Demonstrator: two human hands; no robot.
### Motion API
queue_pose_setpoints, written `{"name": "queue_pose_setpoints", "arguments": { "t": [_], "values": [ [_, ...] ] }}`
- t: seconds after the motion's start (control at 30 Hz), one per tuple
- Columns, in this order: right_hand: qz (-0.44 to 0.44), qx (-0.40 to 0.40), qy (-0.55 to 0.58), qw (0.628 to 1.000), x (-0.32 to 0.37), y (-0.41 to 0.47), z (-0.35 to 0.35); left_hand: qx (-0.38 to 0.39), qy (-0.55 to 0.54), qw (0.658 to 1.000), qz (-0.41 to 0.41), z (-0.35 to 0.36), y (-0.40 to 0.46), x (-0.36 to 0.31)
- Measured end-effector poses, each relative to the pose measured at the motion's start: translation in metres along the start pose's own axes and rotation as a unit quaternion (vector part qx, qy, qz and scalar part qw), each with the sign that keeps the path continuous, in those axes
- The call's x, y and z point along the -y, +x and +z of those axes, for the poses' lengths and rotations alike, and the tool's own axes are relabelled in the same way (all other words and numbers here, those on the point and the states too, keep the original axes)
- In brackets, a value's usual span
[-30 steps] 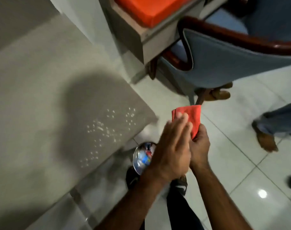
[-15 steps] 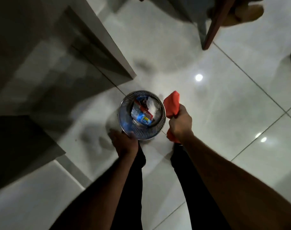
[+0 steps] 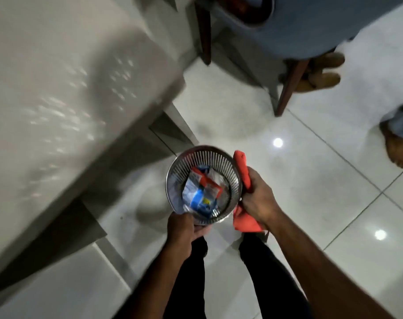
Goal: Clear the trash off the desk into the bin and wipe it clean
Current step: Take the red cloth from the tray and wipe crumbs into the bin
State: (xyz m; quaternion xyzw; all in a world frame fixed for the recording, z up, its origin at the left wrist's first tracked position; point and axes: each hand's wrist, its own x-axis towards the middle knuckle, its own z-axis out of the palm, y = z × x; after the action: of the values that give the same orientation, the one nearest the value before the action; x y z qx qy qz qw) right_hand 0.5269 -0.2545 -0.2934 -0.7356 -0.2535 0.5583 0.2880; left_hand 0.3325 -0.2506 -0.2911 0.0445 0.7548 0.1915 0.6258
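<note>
Beside the desk [image 3: 58, 93], bin [image 3: 204, 184] now raised in both hands.
Left hand [image 3: 181, 226] gripping rim, right hand [image 3: 259, 199] clenching red cloth [image 3: 241, 168]; crumbs next, probably.

A round silver metal bin with slotted walls [image 3: 232, 171] is held upright above the pale tiled floor, just off the corner of the desk, its open mouth facing the camera. Inside it lies crumpled trash of white, red and blue wrappers [image 3: 201, 192], heaped on the bottom. A folded orange-red cloth [image 3: 243, 171] stands along the bin's right rim, touching it, with one end poking up past the rim and the other hanging below it. The light grey smooth-topped desk [image 3: 58, 93] fills the left side, its surface carrying scattered small white specks, blurred
</note>
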Motion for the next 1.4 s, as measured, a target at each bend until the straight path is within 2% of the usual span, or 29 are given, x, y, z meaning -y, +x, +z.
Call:
{"name": "queue_pose_setpoints", "arguments": {
  "t": [0.17,0.4,0.5,0.57,0.7,0.77,0.83,0.9,0.97,1.07,1.1,1.17,1.2,1.27,1.33,1.4],
  "values": [
    [-0.042,0.007,-0.054,0.998,0.104,-0.086,-0.037,0.067,-0.018,0.997,0.021,-0.016,-0.133,-0.046],
    [-0.079,0.041,-0.13,0.988,0.215,-0.155,-0.054,0.071,-0.087,0.994,-0.016,-0.03,-0.241,-0.092],
    [-0.1,0.05,-0.131,0.985,0.24,-0.167,-0.051,0.075,-0.102,0.992,-0.03,-0.035,-0.26,-0.102],
    [-0.076,0.052,-0.115,0.989,0.256,-0.169,-0.05,0.066,-0.102,0.991,-0.053,-0.039,-0.264,-0.105],
    [0.017,0.066,0.069,0.995,0.291,-0.159,-0.051,0.058,-0.124,0.989,-0.062,-0.048,-0.26,-0.101],
    [0.01,0.034,0.111,0.993,0.311,-0.154,-0.052,0.061,-0.14,0.988,-0.037,-0.05,-0.255,-0.098],
    [-0.039,0.0,0.073,0.997,0.335,-0.147,-0.046,0.057,-0.136,0.989,-0.02,-0.052,-0.25,-0.096],
    [-0.104,-0.045,-0.043,0.993,0.358,-0.142,-0.034,0.041,-0.129,0.991,-0.01,-0.053,-0.251,-0.094],
    [-0.172,-0.051,-0.178,0.967,0.375,-0.135,-0.018,0.034,-0.123,0.992,-0.006,-0.054,-0.251,-0.092],
    [-0.248,0.064,-0.317,0.913,0.381,-0.116,0.016,0.016,-0.122,0.992,-0.004,-0.055,-0.256,-0.095],
    [-0.271,0.097,-0.4,0.87,0.376,-0.11,0.029,0.012,-0.119,0.993,-0.006,-0.056,-0.259,-0.095],
    [-0.331,0.118,-0.545,0.761,0.361,-0.1,0.047,0.006,-0.117,0.993,-0.008,-0.058,-0.262,-0.095],
    [-0.358,0.129,-0.564,0.733,0.353,-0.099,0.05,0.006,-0.119,0.993,-0.009,-0.059,-0.262,-0.096],
    [-0.404,0.173,-0.554,0.707,0.331,-0.103,0.043,0.003,-0.111,0.994,-0.016,-0.061,-0.262,-0.097],
    [-0.401,0.226,-0.586,0.667,0.302,-0.126,0.022,0.007,-0.107,0.994,-0.024,-0.062,-0.26,-0.097],
    [-0.393,0.266,-0.602,0.643,0.266,-0.153,0.004,0.031,-0.112,0.993,-0.024,-0.06,-0.26,-0.096]
  ]
}}
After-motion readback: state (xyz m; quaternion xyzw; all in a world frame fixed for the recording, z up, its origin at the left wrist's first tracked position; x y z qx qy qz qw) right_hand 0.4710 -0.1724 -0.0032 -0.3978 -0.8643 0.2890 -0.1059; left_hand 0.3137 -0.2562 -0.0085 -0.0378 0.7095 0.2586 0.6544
